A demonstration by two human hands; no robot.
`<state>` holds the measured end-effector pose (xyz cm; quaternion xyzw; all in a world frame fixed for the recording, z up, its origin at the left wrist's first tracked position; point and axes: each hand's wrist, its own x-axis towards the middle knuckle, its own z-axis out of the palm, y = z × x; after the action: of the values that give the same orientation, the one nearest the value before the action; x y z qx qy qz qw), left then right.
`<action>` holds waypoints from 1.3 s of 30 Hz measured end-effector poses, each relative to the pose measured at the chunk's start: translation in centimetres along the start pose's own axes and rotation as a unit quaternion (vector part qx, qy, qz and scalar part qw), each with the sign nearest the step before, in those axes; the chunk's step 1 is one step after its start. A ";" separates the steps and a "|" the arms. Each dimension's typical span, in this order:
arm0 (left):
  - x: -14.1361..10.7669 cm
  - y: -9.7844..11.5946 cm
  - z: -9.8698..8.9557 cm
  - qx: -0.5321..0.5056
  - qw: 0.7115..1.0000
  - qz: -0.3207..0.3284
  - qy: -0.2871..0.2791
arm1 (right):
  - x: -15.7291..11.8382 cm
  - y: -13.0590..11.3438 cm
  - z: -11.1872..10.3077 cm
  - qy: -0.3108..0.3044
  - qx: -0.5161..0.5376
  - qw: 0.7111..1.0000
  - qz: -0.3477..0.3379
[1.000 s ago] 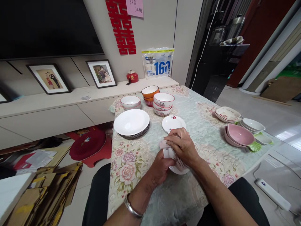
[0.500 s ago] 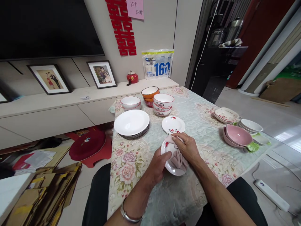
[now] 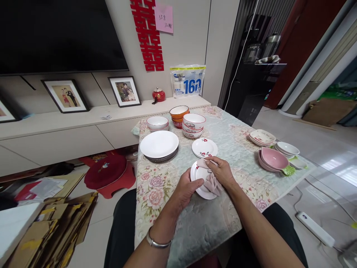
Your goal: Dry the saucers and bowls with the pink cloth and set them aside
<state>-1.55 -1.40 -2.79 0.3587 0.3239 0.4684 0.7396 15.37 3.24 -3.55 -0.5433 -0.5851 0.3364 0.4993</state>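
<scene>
My left hand (image 3: 188, 189) grips the left edge of a small white plate (image 3: 198, 173) with red flowers, its thumb on the plate's face. Bunched in my right hand (image 3: 221, 172) is a pale pink cloth (image 3: 212, 185), which lies against the plate's right side. Just beyond, a short stack of matching flowered plates (image 3: 204, 147) rests on the table. Larger white plates (image 3: 159, 144) are stacked to its left. Behind them stand white bowls with red rims (image 3: 193, 124), orange bowls (image 3: 179, 112) and further white bowls (image 3: 157, 122).
The table wears a floral cloth (image 3: 156, 186). At its right side sit pink leaf-shaped bowls (image 3: 274, 159), small white bowls (image 3: 288, 148) and squarish dishes (image 3: 262, 137). A ledge behind holds framed photos, a red jar (image 3: 158, 95) and a plastic bag (image 3: 187, 82). A red stool (image 3: 106, 173) stands left.
The camera view has shifted slightly. Both hands still hold the plate and cloth, and the plate's tilt has changed a little.
</scene>
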 end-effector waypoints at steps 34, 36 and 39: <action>-0.2 -0.3 -0.5 0.062 0.989 0.044 0.130 | -0.7 0.9 0.3 0.004 -0.169 0.972 -0.165; -0.2 -0.2 -0.5 0.061 0.989 0.050 0.121 | -1.0 0.6 0.6 0.012 -0.211 0.961 -0.180; -0.3 0.0 -0.4 0.076 0.989 0.058 0.117 | -1.4 -0.4 1.7 0.013 -0.251 0.946 -0.204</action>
<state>-1.97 -1.55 -3.00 0.3751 0.4215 0.5231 0.6388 13.55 2.08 -3.97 -0.5238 -0.7426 0.0627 0.4127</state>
